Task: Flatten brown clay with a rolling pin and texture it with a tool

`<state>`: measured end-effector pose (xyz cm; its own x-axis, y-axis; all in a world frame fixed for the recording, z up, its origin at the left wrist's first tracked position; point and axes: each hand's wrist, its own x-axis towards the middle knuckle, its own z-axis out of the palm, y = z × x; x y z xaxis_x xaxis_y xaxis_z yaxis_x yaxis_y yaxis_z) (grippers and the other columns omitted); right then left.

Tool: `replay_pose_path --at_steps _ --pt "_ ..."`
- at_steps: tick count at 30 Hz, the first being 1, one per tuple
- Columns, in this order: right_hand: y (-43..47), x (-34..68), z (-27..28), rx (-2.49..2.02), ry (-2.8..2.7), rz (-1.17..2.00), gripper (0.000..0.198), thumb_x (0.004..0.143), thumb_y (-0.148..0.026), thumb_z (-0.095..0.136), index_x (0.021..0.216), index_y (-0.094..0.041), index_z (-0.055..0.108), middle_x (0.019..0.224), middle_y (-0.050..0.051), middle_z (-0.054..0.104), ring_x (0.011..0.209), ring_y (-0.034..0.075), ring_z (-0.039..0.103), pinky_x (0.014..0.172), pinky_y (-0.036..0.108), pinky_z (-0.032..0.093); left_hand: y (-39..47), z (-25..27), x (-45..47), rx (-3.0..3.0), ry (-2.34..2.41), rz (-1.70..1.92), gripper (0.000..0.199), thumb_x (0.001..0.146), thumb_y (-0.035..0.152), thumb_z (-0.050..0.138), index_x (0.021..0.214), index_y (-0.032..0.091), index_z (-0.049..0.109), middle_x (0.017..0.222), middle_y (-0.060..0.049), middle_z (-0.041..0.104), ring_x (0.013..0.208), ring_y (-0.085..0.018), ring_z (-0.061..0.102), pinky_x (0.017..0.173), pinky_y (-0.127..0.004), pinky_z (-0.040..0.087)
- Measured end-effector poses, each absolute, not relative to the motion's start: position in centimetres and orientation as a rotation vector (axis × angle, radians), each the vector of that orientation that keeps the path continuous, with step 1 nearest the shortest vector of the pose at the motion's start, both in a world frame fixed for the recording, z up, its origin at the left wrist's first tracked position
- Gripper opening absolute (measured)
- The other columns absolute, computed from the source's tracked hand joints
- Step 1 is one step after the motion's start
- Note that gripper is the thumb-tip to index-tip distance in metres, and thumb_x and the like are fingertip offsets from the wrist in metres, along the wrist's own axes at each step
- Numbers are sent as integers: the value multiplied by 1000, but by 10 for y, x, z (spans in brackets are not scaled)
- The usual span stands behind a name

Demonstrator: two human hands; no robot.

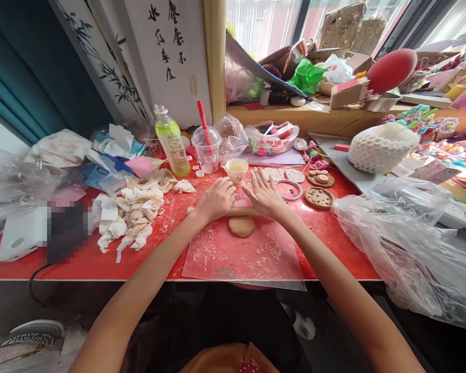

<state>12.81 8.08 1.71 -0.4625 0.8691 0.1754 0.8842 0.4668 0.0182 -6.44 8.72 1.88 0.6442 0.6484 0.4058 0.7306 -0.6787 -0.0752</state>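
Note:
A rolling pin (241, 211) lies crosswise on a clear plastic sheet (241, 259) dusted with clay crumbs. My left hand (216, 199) is over the left part of the pin, its fingers bent and close together. Palm down on the right part, my right hand (264, 194) has its fingers stretched out and slightly apart. A flat round piece of tan clay (241, 226) shows just on the near side of the pin, its far edge hidden. Past my hands stands a paper cup (236, 171) with pale liquid in it.
To the right are a ring (288, 190) and decorated clay discs (319, 198). A green drink bottle (172, 141) and a plastic cup with a red straw (206, 147) stand behind. Crumpled tissues (134, 212) lie left; plastic bags (396, 248) hang over the right edge.

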Motion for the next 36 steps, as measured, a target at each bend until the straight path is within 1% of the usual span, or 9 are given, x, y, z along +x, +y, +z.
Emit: replay_pose_path --at_steps 5,7,13,17,19,23,27,33,36 --pt "59 122 13 -1747 -2367 -53 72 94 -53 7 147 -6 17 154 13 14 143 23 4 114 49 4 66 19 -62 -2610 -1315 -410 57 95 40 27 137 2 36 146 -17 34 138 -26 27 115 -44 24" --pt "47 121 11 -1784 -2319 -63 77 92 -57 4 147 -5 18 153 12 16 143 22 9 115 47 5 54 19 -62 -2635 -1356 -363 58 95 41 23 139 5 35 148 -15 31 139 -25 25 115 -43 23" --pt "16 122 9 -1716 -2373 -136 68 95 -48 7 144 -5 28 149 12 28 141 23 17 115 47 7 24 19 -63 -2670 -1319 -357 53 96 38 24 134 6 44 141 -14 43 134 -23 36 111 -42 31" --pt "-10 126 5 -1683 -2401 -105 66 96 -45 10 144 -4 28 150 13 25 141 23 19 114 45 15 -3 19 -66 -2672 -1305 -359 53 95 39 26 133 7 45 138 -14 47 128 -25 44 106 -41 38" --pt "-25 128 2 -1644 -2425 -87 67 96 -47 11 144 -3 26 151 13 22 141 23 17 114 43 19 -19 16 -69 -2698 -1285 -345 54 95 40 26 135 7 41 140 -14 44 130 -25 43 107 -41 37" --pt "-43 136 -2 -1554 -2493 -9 69 95 -50 9 146 -4 20 153 11 16 142 20 14 114 40 21 -39 8 -78 -2785 -1160 -325 55 95 37 26 141 7 31 148 -14 31 138 -22 29 112 -39 30" --pt "-31 137 3 -1545 -2550 53 69 95 -47 5 145 -4 23 152 13 20 142 19 14 113 39 21 -29 8 -78 -2784 -1212 -333 56 96 39 23 140 7 33 147 -16 33 137 -22 30 110 -39 31" --pt "19 127 11 -1661 -2484 -7 70 94 -49 5 146 -4 22 152 13 20 142 21 11 115 45 6 18 16 -71 -2750 -1318 -283 57 96 41 18 136 8 41 141 -15 43 132 -24 40 107 -41 35" --pt "42 123 12 -1725 -2440 0 72 94 -50 5 146 -2 21 152 13 20 142 22 11 115 47 5 39 16 -71 -2739 -1351 -237 57 96 39 16 132 6 45 137 -15 47 128 -23 44 105 -39 37"
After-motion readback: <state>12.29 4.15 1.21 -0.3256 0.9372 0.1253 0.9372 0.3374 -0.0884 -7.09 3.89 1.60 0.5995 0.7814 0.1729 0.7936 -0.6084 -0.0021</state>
